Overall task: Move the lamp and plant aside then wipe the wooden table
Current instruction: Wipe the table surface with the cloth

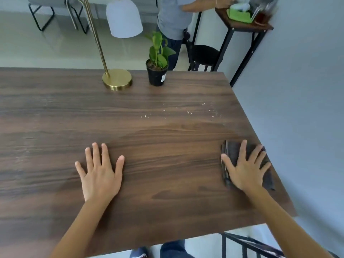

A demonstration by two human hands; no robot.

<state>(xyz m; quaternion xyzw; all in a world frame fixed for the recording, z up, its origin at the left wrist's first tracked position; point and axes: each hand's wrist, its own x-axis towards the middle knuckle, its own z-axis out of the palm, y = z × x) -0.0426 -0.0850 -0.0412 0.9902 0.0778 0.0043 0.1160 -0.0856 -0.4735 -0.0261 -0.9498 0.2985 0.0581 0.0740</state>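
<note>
The dark wooden table (55, 118) fills most of the view. A lamp (117, 79) with a round brass base, a brass stem and a white shade stands near the far edge. To its right stands a small green plant (157, 71) in a black pot. White crumbs (188, 112) are scattered right of the middle. My left hand (100, 174) lies flat on the bare wood, fingers spread, holding nothing. My right hand (245, 168) rests flat, fingers spread, on a folded dark grey cloth (230, 151) near the right edge.
Another person (173, 21) in a grey shirt stands beyond the far edge, reaching to a tall side table (247, 25) with a green box. A black stool (204, 54) stands beneath it. A grey wall lies close on the right, chairs at far left.
</note>
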